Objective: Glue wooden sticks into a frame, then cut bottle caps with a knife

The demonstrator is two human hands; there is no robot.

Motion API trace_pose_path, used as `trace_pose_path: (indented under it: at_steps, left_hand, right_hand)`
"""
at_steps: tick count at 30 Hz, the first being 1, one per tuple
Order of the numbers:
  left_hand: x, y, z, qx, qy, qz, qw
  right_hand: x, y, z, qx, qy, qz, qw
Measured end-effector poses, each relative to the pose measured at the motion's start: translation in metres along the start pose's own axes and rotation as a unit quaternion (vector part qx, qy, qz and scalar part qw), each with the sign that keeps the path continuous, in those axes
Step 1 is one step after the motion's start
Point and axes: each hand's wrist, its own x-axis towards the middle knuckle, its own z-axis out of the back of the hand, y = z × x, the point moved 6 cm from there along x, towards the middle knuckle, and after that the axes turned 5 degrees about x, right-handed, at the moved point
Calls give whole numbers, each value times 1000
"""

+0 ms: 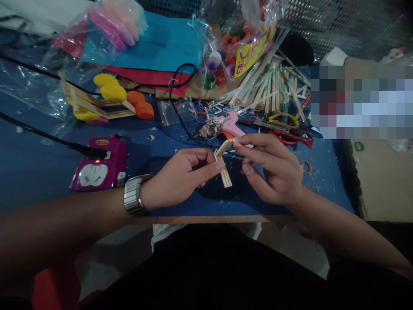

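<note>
A small piece made of pale wooden sticks [227, 175] is pinched between the thumb and fingers of my left hand [190, 174], which has a metal watch at its wrist. Its sticks form two short rows that meet at an angle. My right hand [274, 168] is on the right, with its forefinger at the upper end of the sticks and its thumb apart, lower down. Just behind the piece lies a pink glue gun [232, 124].
A purple power box [100, 165] with a plugged cable stands at left. Behind it lies a stick frame with yellow and orange shapes [111, 92]. Red-handled scissors [287, 137], loose sticks [271, 88] and a bag of coloured rings [222, 64] lie at the back.
</note>
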Motion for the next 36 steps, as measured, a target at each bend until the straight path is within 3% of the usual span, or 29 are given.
trace_pose_path:
  at_steps: [4,9,16,26,36]
  left_hand:
    - [0,-2,-1,-19,-2,3,1000]
    - [2,1,-5,-85,8,13,996]
    - [-1,9,-7,-161,51,1,986]
    - [-4,2,-13,-145,112,1,983]
    - [-7,3,-11,-149,99,3,984]
  right_hand:
    - [1,2,2,-14,-17,10,1000]
    - [2,1,1,12,-18,-27,999]
    - [3,1,-3,6,13,-37,999]
    - [5,1,-5,28,26,-20,999]
    - [4,5,-7,40,68,5,997]
